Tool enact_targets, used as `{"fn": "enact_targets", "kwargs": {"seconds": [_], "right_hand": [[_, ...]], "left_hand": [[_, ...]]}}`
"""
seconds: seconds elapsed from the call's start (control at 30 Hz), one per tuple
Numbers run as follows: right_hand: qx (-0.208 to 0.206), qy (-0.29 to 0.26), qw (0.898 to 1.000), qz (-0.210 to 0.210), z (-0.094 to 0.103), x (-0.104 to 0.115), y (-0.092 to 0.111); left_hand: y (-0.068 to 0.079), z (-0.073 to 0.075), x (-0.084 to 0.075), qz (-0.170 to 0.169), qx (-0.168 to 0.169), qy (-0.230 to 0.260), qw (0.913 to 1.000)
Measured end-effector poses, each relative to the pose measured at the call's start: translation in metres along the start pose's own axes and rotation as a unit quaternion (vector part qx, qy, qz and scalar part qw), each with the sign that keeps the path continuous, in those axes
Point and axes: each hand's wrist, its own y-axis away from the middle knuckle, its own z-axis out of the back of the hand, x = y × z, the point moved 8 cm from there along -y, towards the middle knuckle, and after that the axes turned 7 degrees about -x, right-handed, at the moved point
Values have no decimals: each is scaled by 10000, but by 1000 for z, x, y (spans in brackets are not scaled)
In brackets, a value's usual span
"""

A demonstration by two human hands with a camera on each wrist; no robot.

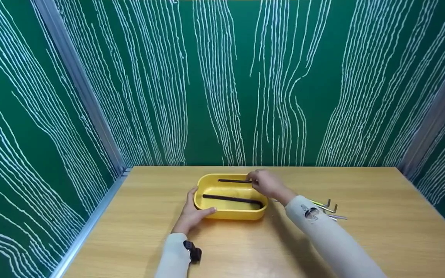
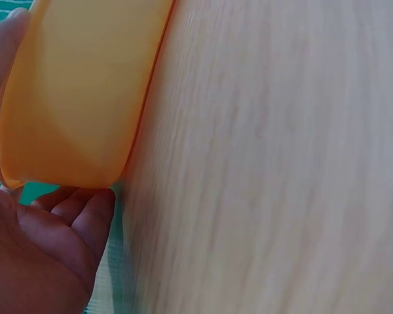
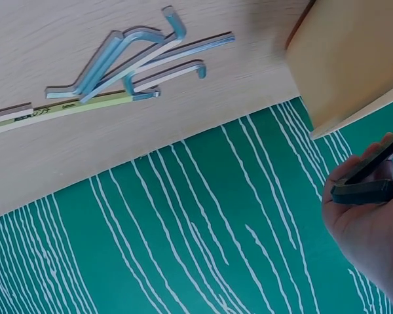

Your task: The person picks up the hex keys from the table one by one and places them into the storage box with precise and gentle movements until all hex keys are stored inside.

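A yellow plastic tub (image 1: 230, 214) stands on the wooden table. My left hand (image 1: 192, 213) grips its left end, thumb over the front rim and fingers against the end wall. In the left wrist view the tub's outer wall (image 2: 78, 98) lies between thumb and fingers. Inside the tub lies a large black hex key (image 1: 230, 199), its bend at the right end. My right hand (image 1: 265, 183) pinches another black hex key (image 1: 233, 180) over the tub's back right, its long arm pointing left. Its short bent end (image 3: 363, 192) shows in the right wrist view.
Several silver hex keys (image 3: 128, 59) lie in a loose pile on the table right of the tub, partly behind my right sleeve (image 1: 322, 227) in the head view. One has a yellow-green strip (image 3: 72, 108). A green wall (image 1: 214, 116) with white lines rises behind the table.
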Motion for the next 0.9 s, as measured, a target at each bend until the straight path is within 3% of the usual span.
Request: {"fn": "enact_targets", "kwargs": {"seconds": [0.2, 0.63, 0.9], "right_hand": [[-96, -166, 9995, 245, 1, 10, -2], [-194, -156, 9984, 507, -10, 20, -4], [173, -171, 9996, 125, -21, 18, -5]], "left_hand": [[-1, 0, -2, -129, -16, -53, 9999], [-2, 0, 1, 14, 55, -83, 9999], [0, 1, 1, 58, 14, -52, 10000]]}}
